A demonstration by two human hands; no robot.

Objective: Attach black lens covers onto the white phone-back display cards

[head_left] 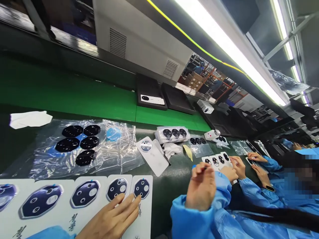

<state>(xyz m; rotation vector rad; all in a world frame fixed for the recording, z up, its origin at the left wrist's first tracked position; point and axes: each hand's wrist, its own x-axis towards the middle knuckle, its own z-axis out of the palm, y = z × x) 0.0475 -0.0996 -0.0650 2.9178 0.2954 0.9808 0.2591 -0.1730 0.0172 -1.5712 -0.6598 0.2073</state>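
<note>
My left hand (112,215) rests with fingers stretched on a row of white phone back panels (57,225) at the front left. Each panel has a dark octagonal camera plate; my fingertips touch the two rightmost panels just below their plates. My right hand (201,187) is raised above the bench to the right of the row, its fingers curled in. What it holds, if anything, I cannot make out. Ahead of my left hand lies a clear plastic bag (107,162) with several round black camera lens covers (67,145) on it.
Folded white paper (30,119) lies at far left. Two loose white panels (157,162), a wrapped stack (171,134), crumpled tissue (172,150) and a yellow note (188,152) lie mid-bench. Black trays (152,91) stand behind. Close on the right, co-workers' hands (238,167) handle similar panels.
</note>
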